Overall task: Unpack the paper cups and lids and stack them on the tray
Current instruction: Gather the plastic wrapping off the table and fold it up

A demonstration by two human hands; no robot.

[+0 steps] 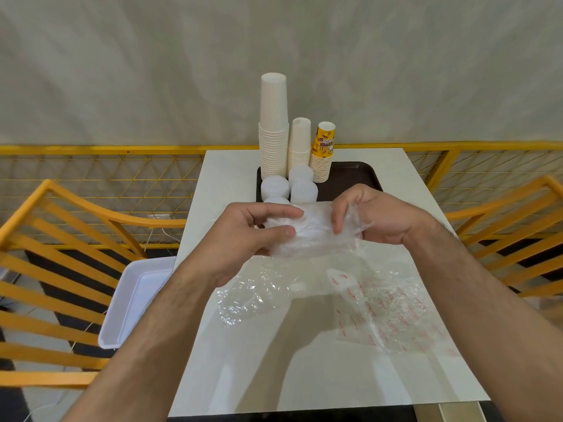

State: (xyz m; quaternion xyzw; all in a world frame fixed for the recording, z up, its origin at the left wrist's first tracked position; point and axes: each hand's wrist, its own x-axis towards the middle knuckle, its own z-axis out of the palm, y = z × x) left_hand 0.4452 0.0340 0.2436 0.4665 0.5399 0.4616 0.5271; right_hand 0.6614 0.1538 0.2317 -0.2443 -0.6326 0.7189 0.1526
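Note:
A dark brown tray (pixel 356 175) sits at the far end of the white table (pixel 304 376). On it stand a tall white cup stack (pixel 273 126), a shorter white cup stack (pixel 300 141) and a yellow printed cup stack (pixel 323 152). Stacks of white lids (pixel 289 187) stand in front of the cups. Above the table, both hands hold a clear plastic bag of lids (pixel 313 233). My left hand (pixel 243 236) grips its left end between thumb and fingers. My right hand (pixel 374 214) pinches the loose plastic at its right end.
Empty clear wrappers (pixel 380 309), one with red print, lie spread on the near table. A white plastic bin (pixel 134 300) sits on the chair at left. Yellow wooden chairs (pixel 61 269) flank the table, with a yellow mesh fence (pixel 100 178) behind.

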